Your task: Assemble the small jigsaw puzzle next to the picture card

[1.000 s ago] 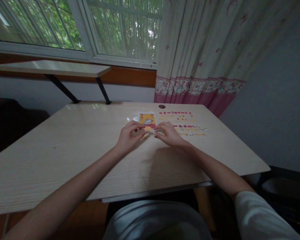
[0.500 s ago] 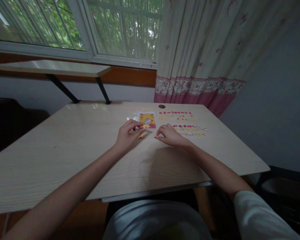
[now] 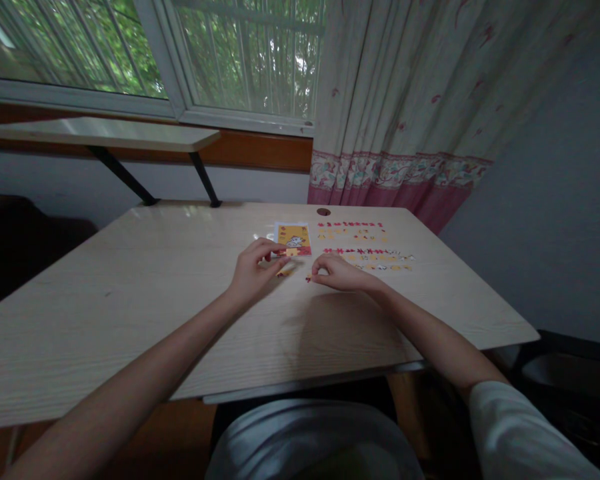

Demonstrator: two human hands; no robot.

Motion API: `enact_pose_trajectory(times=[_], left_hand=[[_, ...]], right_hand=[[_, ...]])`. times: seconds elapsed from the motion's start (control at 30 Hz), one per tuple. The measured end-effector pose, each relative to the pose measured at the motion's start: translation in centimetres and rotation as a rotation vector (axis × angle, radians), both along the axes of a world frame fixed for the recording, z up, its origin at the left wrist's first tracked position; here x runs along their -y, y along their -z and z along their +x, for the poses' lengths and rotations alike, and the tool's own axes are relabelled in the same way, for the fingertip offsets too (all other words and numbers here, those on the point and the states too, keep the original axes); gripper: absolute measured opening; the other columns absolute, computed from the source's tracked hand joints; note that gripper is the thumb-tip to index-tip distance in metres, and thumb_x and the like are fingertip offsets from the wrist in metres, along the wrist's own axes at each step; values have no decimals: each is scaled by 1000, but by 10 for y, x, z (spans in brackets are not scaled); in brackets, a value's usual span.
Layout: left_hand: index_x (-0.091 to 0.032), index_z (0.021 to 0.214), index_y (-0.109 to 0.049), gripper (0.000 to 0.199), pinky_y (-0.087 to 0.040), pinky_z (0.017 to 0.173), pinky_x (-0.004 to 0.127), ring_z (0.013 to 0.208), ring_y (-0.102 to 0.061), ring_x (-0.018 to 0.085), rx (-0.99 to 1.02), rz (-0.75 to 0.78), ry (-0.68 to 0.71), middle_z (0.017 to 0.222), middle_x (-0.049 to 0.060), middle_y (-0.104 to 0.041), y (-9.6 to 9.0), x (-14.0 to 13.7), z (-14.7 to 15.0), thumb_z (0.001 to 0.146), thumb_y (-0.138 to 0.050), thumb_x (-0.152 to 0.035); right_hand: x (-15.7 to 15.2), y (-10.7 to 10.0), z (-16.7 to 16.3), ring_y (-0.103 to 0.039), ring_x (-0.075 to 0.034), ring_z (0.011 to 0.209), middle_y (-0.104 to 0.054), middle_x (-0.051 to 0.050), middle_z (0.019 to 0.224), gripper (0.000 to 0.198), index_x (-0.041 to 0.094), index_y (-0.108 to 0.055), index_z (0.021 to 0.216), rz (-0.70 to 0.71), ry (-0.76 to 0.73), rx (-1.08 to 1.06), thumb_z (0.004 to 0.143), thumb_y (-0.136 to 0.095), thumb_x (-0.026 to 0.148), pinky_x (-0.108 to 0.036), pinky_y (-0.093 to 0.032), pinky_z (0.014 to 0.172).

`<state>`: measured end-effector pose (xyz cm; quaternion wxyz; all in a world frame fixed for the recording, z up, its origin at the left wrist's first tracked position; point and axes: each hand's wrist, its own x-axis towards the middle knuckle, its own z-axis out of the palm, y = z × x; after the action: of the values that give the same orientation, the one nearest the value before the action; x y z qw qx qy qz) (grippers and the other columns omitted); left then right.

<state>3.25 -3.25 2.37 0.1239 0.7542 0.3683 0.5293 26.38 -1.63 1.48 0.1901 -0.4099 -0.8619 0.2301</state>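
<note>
Your head-worn camera, facing forward and down over the desk (image 3: 130, 320).
From above your lap, it takes in your shirt (image 3: 310, 433) close at the bottom edge, your left hand (image 3: 251, 270) and right hand (image 3: 342, 273) mid-view, and the window (image 3: 250, 67) and curtain (image 3: 395, 100) beyond.

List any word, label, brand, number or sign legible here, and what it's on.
No readable text anywhere in view.
Picture card: small dark marks around the drawn animal; too small to tell whether any are lettering.
Jigsaw pieces in rows: printing too small to read.
Curtain: floral print, no lettering visible.
</note>
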Motion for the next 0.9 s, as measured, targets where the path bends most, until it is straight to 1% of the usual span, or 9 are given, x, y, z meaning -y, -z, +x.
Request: enact_pose_trajectory(times=[0.07, 0.13, 0.2, 0.27, 0.4, 0.47, 0.6, 0.77, 0.9], left_hand=[[-20, 89, -71, 14, -44, 61, 26, 66, -52, 14, -3, -12, -5, 82, 4, -66, 0, 0, 0, 79, -69, -28], [-20, 89, -71, 14, -44, 61, 26, 67, -52, 14, -2, -21, -5, 82, 5, -66, 0, 1, 1, 78, -69, -29], [-20, 89, -71, 14, -44, 60, 26, 67, -52, 14, -1, -23, 4, 83, 5, -66, 0, 0, 1, 78, -69, -29], [-20, 90, -72, 14, -44, 60, 25, 66, -52, 14, -3, -17, 18, 82, 5, -65, 1, 0, 1, 79, -68, -29], [-21, 93, -72, 16, -44, 60, 26, 68, -52, 14, -30, -18, 31, 82, 5, -65, 3, 1, 2, 80, -68, -28], [-21, 95, -72, 17, -44, 60, 25, 69, -53, 14, -41, -22, 38, 83, 5, -65, 3, 1, 2, 81, -67, -29], [-21, 95, -72, 17, -44, 59, 24, 71, -54, 14, -40, -15, 58, 83, 5, -64, 5, 1, 3, 80, -68, -28], [-22, 97, -72, 17, -44, 58, 24, 72, -55, 14, -41, -10, 80, 84, 5, -65, 6, 1, 4, 81, -68, -28], [-21, 96, -72, 17, -44, 58, 24, 72, -55, 14, -33, 0, 93, 84, 5, -65, 5, 2, 4, 81, -69, -29]], right_hand=[[0, 0, -1, -59, -16, 82, -68, -4, 84, 9, 15, -66, 78, -89, 3, -132, 80, -64, 24, -31, -41, 80], [0, -2, -2, -59, -13, 73, -67, -3, 78, 15, 15, -64, 78, -215, 19, -305, 79, -65, 29, -28, -43, 71], [-1, -5, -2, -57, -11, 65, -65, -1, 71, 22, 15, -62, 77, -330, 46, -463, 74, -69, 35, -25, -43, 62], [-1, -7, -2, -54, -10, 59, -63, 1, 67, 27, 15, -60, 75, -390, 77, -575, 68, -74, 37, -24, -41, 57], [-2, -10, -2, -51, -8, 55, -60, 2, 62, 32, 16, -62, 75, -380, 144, -691, 63, -78, 41, -23, -41, 54], [-2, -10, -2, -52, -9, 55, -60, 2, 62, 34, 16, -64, 77, -369, 166, -715, 62, -79, 43, -24, -43, 54], [0, -10, -3, -57, -10, 60, -65, 0, 68, 34, 17, -68, 78, -349, 164, -721, 61, -79, 44, -25, -47, 58], [0, -9, -4, -60, -12, 66, -68, -2, 74, 29, 18, -69, 77, -326, 154, -752, 63, -78, 42, -28, -50, 65], [0, -6, -4, -60, -12, 64, -68, -2, 74, 30, 18, -70, 79, -315, 148, -737, 65, -78, 43, -29, -51, 65]])
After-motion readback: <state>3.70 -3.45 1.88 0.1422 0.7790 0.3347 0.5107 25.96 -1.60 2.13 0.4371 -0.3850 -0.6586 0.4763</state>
